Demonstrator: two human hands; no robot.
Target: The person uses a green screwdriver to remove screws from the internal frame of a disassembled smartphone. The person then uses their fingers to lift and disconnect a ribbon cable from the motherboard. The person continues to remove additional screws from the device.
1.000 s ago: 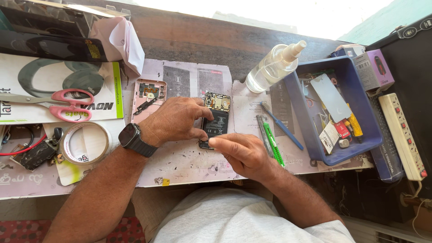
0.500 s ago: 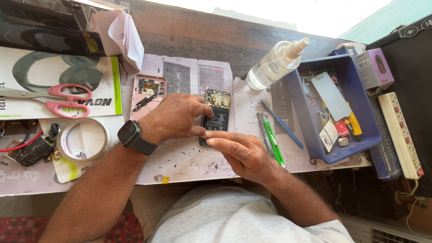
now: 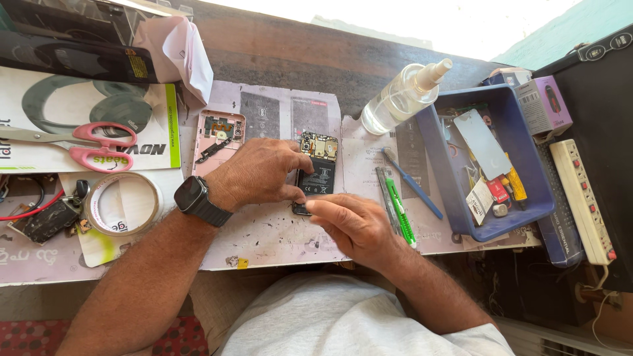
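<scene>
Sunlight is falling across a cluttered wooden workbench that is lying under worn printed paper sheets. At the far left, pink-handled scissors are resting on a white flat box with a green edge, and below them a roll of clear tape is sitting just beside a tangle of black parts and a red wire. A pink phone back cover is lying face up near the middle, just left of the left hand, which is wearing a dark smartwatch on its wrist. That hand is pressing down on an opened phone, its thumb and fingers pinching the left edge while the circuit board and black battery are showing. The phone is lying flat on the paper at the centre of the bench. The right hand is touching the phone's lower end with its fingertips, holding nothing else. Just right of it, a green-handled tool and a blue pry stick are lying on the paper. Further right, a clear spray bottle is lying tilted beside a blue plastic tray holding small parts, and a white power strip is sitting at the far edge.
</scene>
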